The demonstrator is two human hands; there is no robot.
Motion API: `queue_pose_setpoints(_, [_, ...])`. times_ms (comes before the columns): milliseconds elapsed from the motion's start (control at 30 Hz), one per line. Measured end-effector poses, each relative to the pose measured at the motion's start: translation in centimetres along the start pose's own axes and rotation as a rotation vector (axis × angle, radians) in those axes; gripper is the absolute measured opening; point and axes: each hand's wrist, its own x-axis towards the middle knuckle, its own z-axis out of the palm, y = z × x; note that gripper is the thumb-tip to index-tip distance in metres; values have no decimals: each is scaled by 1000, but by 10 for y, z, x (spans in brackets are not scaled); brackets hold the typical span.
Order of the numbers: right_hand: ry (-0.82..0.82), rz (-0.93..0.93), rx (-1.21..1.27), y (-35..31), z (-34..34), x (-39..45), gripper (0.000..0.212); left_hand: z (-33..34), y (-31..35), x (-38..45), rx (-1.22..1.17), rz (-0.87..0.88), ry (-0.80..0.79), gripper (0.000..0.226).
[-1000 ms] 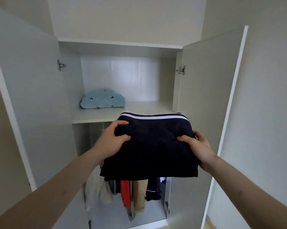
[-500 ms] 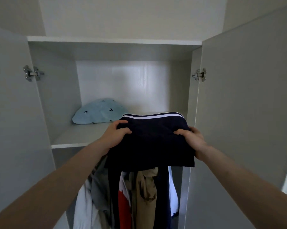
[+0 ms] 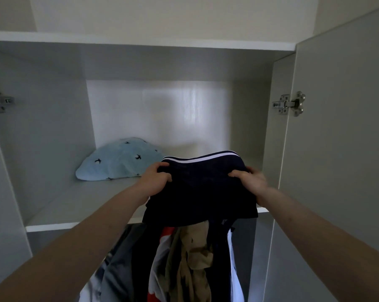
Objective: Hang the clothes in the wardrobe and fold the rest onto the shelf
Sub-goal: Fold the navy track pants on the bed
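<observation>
Holding the folded skirt [image 3: 202, 188] with a grip at each side, left hand [image 3: 154, 182] and right hand [image 3: 252, 182], you have it just right of the blue bundle [image 3: 121, 160], over the shelf [image 3: 70, 205] front edge.

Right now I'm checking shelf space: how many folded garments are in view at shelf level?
2: a light blue garment lying at the shelf's left rear, and a navy garment held in both hands at its front right.

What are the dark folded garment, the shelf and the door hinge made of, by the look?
Navy garment: soft woven or knit cloth; it sags and creases, white stripe at its edge. Shelf: probably laminated board, smooth matt grey-white, square front edge. Hinge: shiny silver metal with screws.
</observation>
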Motion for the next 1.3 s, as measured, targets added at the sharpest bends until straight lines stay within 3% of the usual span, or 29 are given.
queue_pose_setpoints(167, [24, -5, -57, -3, 18, 44, 51, 4, -9, 59, 70, 29, -16, 54])
queue_pose_setpoints(333, [86, 23, -112, 1, 35, 83, 87, 4, -17, 103, 178, -7, -128, 48])
queue_pose_setpoints(400, [110, -31, -219, 2, 41, 87, 84, 4, -24, 109, 431, 39, -153, 49])
queue_pose_setpoints(500, [132, -265, -526, 10, 53, 69, 65, 8, -41, 100, 867, 357, -136, 76])
queue_pose_setpoints(567, [90, -419, -685, 25, 65, 52, 54, 13, -53, 94, 959, 485, -335, 78])
queue_pose_setpoints(633, [19, -449, -864, 42, 76, 43, 49, 18, -68, 94, 1056, 422, -559, 83])
queue_pose_setpoints(700, [-5, -416, -1046, 57, 81, 46, 47, 24, -84, 107, 1134, 411, -648, 83])
queue_pose_setpoints(900, [40, -387, -1180, 72, 84, 91, 48, 52, -101, 162, 1087, 512, -560, 74])
queue_pose_setpoints(1100, [94, -265, -1280, 84, 106, 152, 48, 78, -103, 214, 997, 466, -455, 64])
queue_pose_setpoints(1300, [76, -186, -1218, 91, 130, 204, 48, 91, -122, 262, 921, 441, -310, 62])
